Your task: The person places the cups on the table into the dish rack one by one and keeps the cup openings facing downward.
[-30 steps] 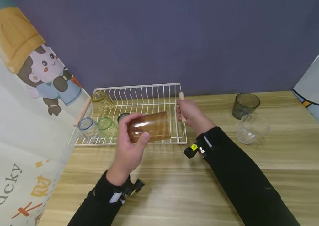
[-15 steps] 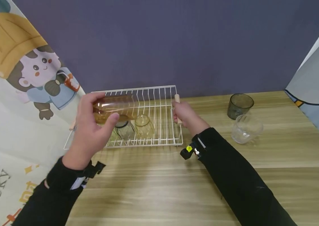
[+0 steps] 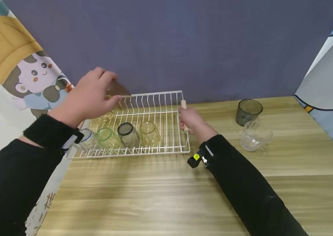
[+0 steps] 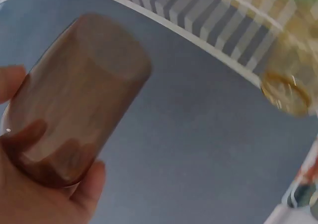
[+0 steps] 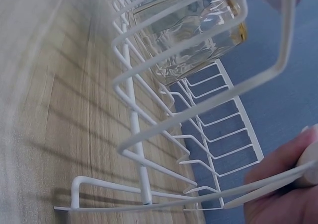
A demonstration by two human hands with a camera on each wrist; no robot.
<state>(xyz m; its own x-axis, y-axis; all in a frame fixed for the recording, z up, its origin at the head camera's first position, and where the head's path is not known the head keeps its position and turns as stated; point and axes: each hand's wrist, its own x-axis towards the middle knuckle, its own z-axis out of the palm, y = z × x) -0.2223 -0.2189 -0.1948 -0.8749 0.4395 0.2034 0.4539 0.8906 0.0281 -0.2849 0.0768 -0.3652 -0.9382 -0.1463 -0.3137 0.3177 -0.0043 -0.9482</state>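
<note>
My left hand [image 3: 91, 93] holds a brown tinted drinking glass [image 4: 84, 100] tilted above the back left of a white wire dish rack [image 3: 166, 153]. In the head view the hand hides much of this glass. On the rack's right side, my right hand [image 3: 192, 121] grips the wooden handle [image 3: 183, 104]. Along the rack's front stand a blue-rimmed glass [image 3: 86, 141], a green glass [image 3: 107, 139], a grey glass [image 3: 128, 135] and a yellow glass [image 3: 149, 135]. Behind them at the left, another yellow glass [image 3: 104, 118] is partly covered by the left hand.
To the right, a dark grey glass [image 3: 247, 113] and a clear glass [image 3: 254, 136] stand close together on the wooden table [image 3: 160, 196]. A dark blue wall [image 3: 201, 49] rises behind the rack, and a printed curtain [image 3: 7, 82] hangs at the left.
My left hand has carried the brown glass left and back, from over the rack's front to its back left. The right hand keeps its grip on the handle.
</note>
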